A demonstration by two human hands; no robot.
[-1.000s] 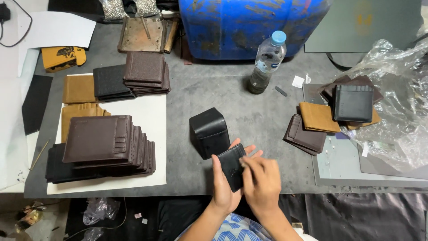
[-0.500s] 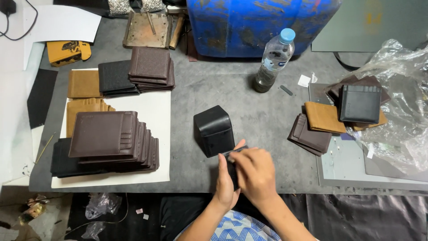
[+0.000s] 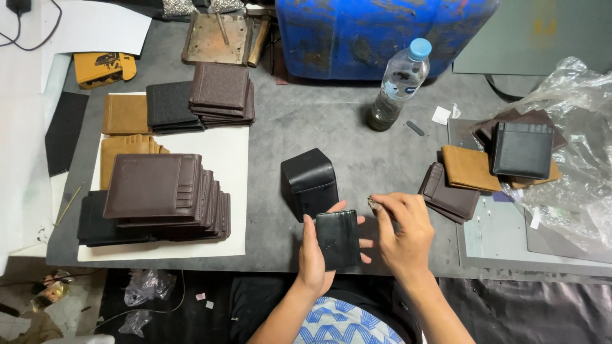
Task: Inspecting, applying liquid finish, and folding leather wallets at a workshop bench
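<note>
Grey tabletop [image 3: 357, 127] carries a blue drum [image 3: 382, 32] at the far edge; white sheet [image 3: 223, 191] at left bears a stack of brown wallets [image 3: 159, 191]; clear plastic bag [image 3: 574, 159] at right; water bottle [image 3: 398, 83] upright near the drum; black box [image 3: 310, 183] stands just beyond the hands.

Change since a second ago: right hand [image 3: 403, 237] has lifted off the black wallet [image 3: 338, 239] and moved right, now apart from it; the wallet's face is exposed.

Pose: left hand [image 3: 312, 255] grips the wallet by its left edge, above the near tabletop edge; right hand half-curled, fingertips pinched on something small, cannot tell what.
</note>
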